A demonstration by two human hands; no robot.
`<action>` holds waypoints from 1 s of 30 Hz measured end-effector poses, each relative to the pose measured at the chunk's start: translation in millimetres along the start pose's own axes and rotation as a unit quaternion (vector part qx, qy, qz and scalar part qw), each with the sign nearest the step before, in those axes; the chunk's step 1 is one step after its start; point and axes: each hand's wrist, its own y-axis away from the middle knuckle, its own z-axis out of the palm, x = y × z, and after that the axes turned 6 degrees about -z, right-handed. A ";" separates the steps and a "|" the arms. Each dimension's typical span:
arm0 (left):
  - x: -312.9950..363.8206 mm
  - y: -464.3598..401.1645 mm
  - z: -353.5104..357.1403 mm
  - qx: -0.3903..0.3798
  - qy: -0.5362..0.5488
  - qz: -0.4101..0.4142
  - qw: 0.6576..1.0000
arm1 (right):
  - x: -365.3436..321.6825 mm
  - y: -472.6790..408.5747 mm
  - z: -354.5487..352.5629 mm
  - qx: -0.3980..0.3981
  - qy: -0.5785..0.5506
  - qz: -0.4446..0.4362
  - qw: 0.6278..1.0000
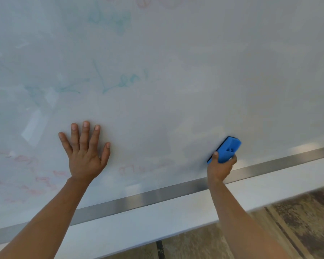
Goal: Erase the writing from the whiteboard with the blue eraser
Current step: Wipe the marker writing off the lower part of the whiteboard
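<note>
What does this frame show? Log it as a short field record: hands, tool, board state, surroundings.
left hand: left hand flat on the whiteboard, fingers spread
right hand: right hand grips the blue eraser low on the board
writing left: faint teal marks mid-board, faint red marks lower left and near the eraser
board edge: metal strip along the bottom
floor: worn wood-look floor

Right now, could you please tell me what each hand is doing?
Left hand: open, flat on the whiteboard.
Right hand: closed, holding the blue eraser.
</note>
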 end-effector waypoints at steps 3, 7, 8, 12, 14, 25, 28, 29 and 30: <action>0.7 1.1 1.0 0.001 0.003 -0.002 1.000 | 21.2 6.1 -5.0 -0.019 -0.022 0.068 0.997; 2.3 -0.3 1.7 0.000 0.004 -0.008 1.000 | 31.5 45.9 2.1 -0.068 -0.011 -0.009 0.998; 3.5 -0.3 1.8 0.000 0.005 -0.009 1.000 | 34.1 59.2 3.8 -0.094 0.019 -0.064 0.993; 4.5 0.4 1.5 -0.005 0.000 -0.011 1.000 | 46.1 111.4 14.0 -0.244 0.203 -0.376 0.871; 1.9 0.6 0.2 -0.011 -0.007 -0.004 1.000 | 43.8 121.2 20.6 -0.271 0.254 -0.457 0.808; -3.9 2.3 2.5 -0.019 -0.048 0.015 0.999 | -38.8 70.3 28.4 -0.121 0.127 -0.548 0.818; -1.9 3.2 0.2 -0.011 -0.053 0.007 0.999 | -60.0 86.0 43.6 -0.117 0.122 -0.588 0.791; -0.8 2.7 -1.5 -0.009 -0.052 0.003 0.999 | -60.4 95.4 49.4 -0.122 0.135 -0.607 0.774; -0.3 1.6 -3.8 -0.007 -0.048 0.001 0.999 | -56.5 106.7 55.0 -0.128 0.150 -0.629 0.752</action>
